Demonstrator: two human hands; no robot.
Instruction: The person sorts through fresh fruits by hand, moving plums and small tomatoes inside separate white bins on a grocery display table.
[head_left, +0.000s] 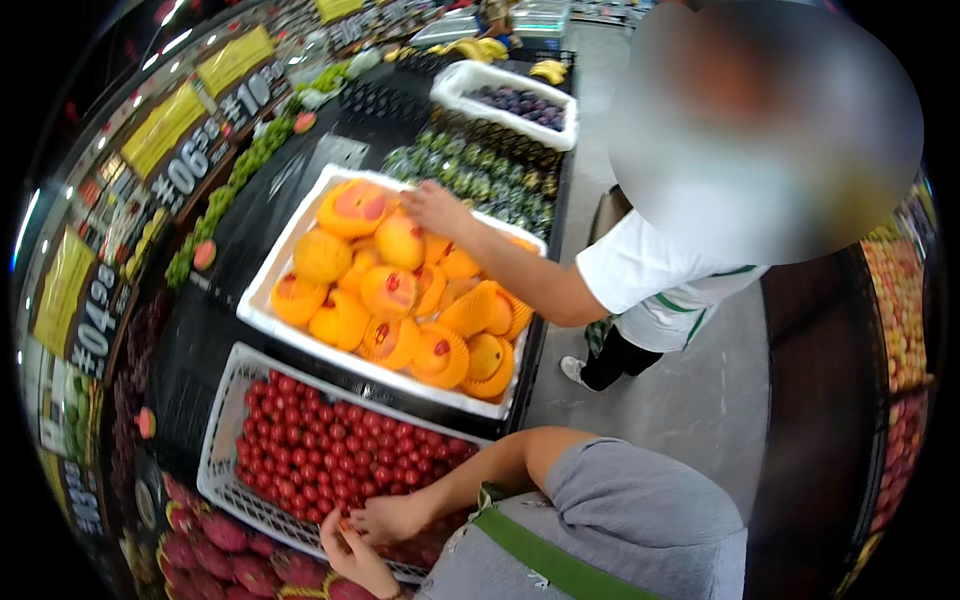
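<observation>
A white plastic crate (217, 457) of cherry tomatoes (330, 442) lies before me. My right hand (394, 517) is over the crate's near side, its fingers bent and close to my left hand. My left hand (352, 555) is at the crate's rim, palm partly turned up. A small orange-red spot shows at its fingers; whether that is a held piece of fruit is unclear. Beyond the crate stands a white foam box (259, 300) of mangoes (388, 291), many in orange foam nets. Another person's hand (435, 210) touches the mangoes at the far side.
Dragon fruit (225, 532) lie beside the crate. Past the mangoes are wrapped green produce (465, 172), a white box (450, 79) of dark plums (517, 105) and bananas (480, 49). A person in a white shirt (637, 262) stands in the aisle (705, 397). Price signs (180, 176) line the left.
</observation>
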